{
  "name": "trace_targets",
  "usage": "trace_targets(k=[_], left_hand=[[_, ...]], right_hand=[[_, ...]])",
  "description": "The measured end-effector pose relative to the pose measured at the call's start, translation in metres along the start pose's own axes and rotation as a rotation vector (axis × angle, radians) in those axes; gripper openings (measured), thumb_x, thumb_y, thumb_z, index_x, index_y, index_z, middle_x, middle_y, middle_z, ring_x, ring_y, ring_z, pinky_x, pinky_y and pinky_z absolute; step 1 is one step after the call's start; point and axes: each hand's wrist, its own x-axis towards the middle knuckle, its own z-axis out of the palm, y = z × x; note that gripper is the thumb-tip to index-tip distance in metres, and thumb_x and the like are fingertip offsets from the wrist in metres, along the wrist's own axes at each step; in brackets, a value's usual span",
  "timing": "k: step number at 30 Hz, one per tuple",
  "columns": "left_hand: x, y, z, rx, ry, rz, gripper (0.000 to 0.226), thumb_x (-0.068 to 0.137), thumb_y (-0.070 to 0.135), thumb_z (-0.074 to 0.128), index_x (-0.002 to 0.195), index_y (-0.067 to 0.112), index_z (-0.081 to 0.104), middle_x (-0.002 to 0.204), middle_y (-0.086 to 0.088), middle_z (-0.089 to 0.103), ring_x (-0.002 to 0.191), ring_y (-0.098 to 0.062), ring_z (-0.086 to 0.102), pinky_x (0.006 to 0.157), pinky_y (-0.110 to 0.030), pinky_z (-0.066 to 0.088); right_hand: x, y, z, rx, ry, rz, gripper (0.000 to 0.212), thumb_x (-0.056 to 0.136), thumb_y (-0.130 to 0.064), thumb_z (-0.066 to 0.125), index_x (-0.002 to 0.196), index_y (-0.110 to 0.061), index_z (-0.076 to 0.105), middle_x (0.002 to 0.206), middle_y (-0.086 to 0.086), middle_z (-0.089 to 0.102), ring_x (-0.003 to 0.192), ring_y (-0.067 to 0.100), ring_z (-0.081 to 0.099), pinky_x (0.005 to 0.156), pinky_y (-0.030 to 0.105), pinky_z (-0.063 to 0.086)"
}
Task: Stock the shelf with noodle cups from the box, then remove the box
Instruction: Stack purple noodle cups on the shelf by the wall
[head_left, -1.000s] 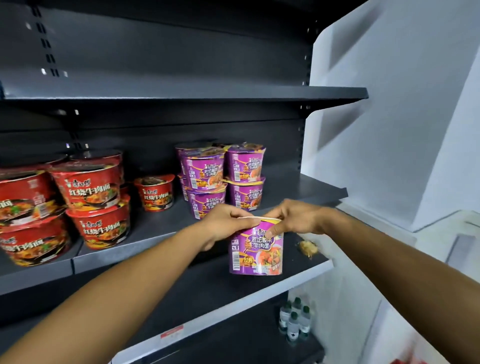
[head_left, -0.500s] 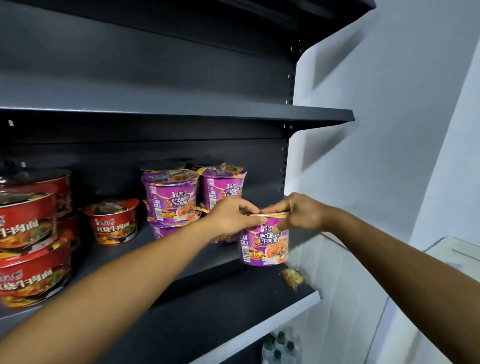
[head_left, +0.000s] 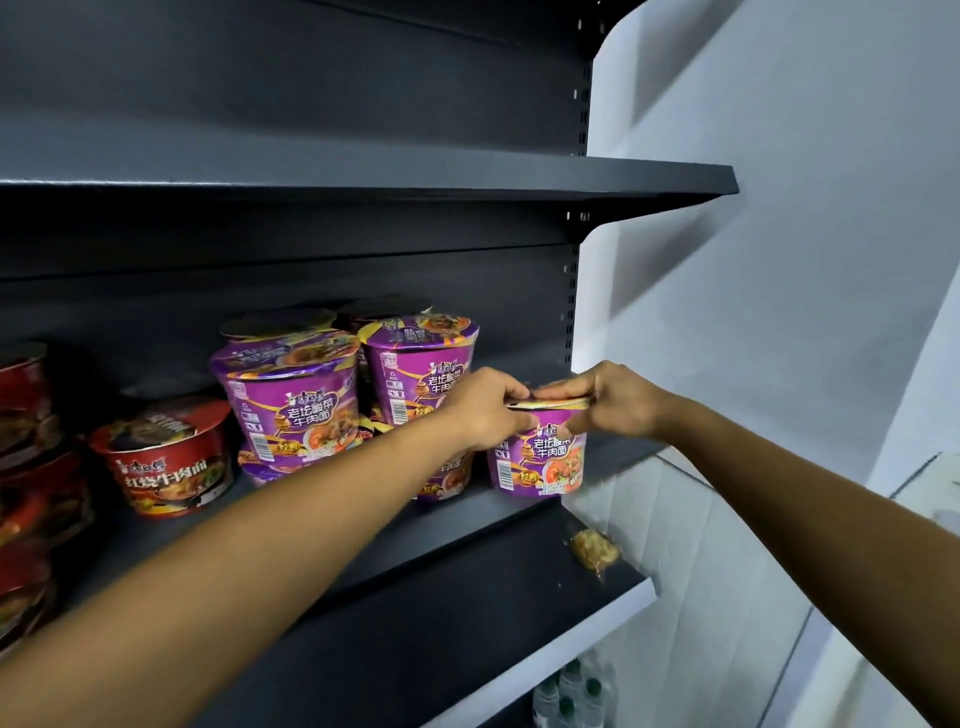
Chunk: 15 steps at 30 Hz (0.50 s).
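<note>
Both hands (head_left: 483, 410) (head_left: 610, 402) grip purple noodle cup (head_left: 540, 457); shelf (head_left: 156, 530) holds stacked cups (head_left: 296, 400).

Red cups (head_left: 23, 415) at the left edge are cut off by the frame, their print blurred. The left forearm (head_left: 363, 499) hides most of the lower purple cups (head_left: 449, 480). Left grip (head_left: 485, 410) and right grip (head_left: 608, 402) cover the rim of the held purple cup (head_left: 540, 457); whether its base touches the shelf (head_left: 467, 512) is unclear. Rear cups (head_left: 280, 323) show lids only. Bottles (head_left: 569, 696) are partly cropped; the packet (head_left: 595, 550) is blurred.
</note>
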Motion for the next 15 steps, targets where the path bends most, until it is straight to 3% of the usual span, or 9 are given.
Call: trace_targets(k=[5, 10, 15], left_hand=[[0.041, 0.004, 0.015, 0.089, 0.039, -0.073, 0.03, 0.087, 0.026, 0.068, 0.115, 0.017, 0.068, 0.11, -0.003, 0.069, 0.098, -0.018, 0.066, 0.086, -0.033, 0.054], [0.091, 0.004, 0.036, 0.171, 0.087, -0.209, 0.026, 0.087, 0.025, 0.065, 0.111, 0.016, 0.07, 0.111, -0.008, 0.068, 0.099, -0.023, 0.066, 0.087, -0.035, 0.055], [0.127, -0.009, 0.05, 0.243, 0.149, -0.329, 0.03, 0.085, 0.024, 0.065, 0.114, 0.017, 0.069, 0.114, -0.009, 0.065, 0.099, -0.026, 0.065, 0.083, -0.033, 0.056]], right_hand=[[0.037, 0.029, -0.012, 0.012, -0.031, -0.026, 0.044, 0.081, -0.009, 0.072, 0.123, -0.019, 0.064, 0.114, -0.001, 0.068, 0.098, 0.013, 0.065, 0.08, 0.022, 0.054], [0.081, 0.061, -0.02, -0.004, -0.063, -0.073, 0.046, 0.079, -0.005, 0.073, 0.121, -0.022, 0.065, 0.116, -0.002, 0.068, 0.102, 0.013, 0.065, 0.089, 0.032, 0.054], [0.121, 0.084, -0.019, 0.005, -0.087, -0.112, 0.048, 0.076, -0.008, 0.077, 0.118, -0.029, 0.067, 0.117, -0.007, 0.068, 0.1, 0.007, 0.065, 0.092, 0.031, 0.053]])
